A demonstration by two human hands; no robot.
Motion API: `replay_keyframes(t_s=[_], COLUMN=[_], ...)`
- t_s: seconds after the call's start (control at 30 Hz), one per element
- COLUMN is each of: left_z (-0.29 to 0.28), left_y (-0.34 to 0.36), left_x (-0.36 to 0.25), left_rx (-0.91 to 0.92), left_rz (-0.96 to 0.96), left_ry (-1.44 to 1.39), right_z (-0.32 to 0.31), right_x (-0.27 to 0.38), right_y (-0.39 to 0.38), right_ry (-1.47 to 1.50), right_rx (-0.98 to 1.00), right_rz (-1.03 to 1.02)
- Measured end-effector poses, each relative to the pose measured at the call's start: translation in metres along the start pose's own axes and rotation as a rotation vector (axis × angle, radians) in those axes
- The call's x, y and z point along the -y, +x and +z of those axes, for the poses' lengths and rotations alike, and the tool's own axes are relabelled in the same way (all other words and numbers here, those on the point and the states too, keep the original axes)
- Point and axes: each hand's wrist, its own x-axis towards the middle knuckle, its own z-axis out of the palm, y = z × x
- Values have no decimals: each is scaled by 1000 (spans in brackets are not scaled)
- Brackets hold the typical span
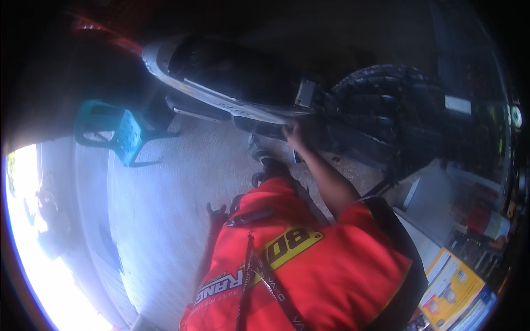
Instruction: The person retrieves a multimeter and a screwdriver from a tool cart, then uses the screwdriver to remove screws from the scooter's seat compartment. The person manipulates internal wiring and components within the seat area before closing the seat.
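A motorcycle with a grey side panel (221,99) and a long black seat (232,69) stands across the upper middle of the head view. At the lower edge of its body, near a small grey box-shaped part (305,94), is my right hand (296,136). Its fingers are curled in against the machine, and shadow hides what they hold, if anything. Down by my left side hangs my left hand (217,212), open and away from the motorcycle, fingers apart and holding nothing.
A teal plastic chair (127,135) is on the pale floor (182,182) to the left. Dark motorcycle parts and a tyre (381,77) fill the upper right. A yellow printed box (452,287) is at the lower right. Bright daylight enters at the far left.
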Motion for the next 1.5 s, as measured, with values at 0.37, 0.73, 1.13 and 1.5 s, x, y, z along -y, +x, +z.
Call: replay_keyframes(t_s=[0.37, 0.73, 1.13, 1.5], left_z=[41, 80, 267, 598], left_y=[-2, -50, -141, -139], left_x=[40, 24, -57, -161], left_rx=[581, 458, 451, 944], left_rz=[-166, -348, -365, 159], left_ry=[248, 202, -96, 690], right_z=[-176, -215, -375, -489], right_x=[-319, -424, -414, -654], right_y=[-408, -423, -317, -580], right_ry=[-802, -612, -362, -21], right_rx=[630, 516, 67, -223], right_rz=[421, 351, -168, 610])
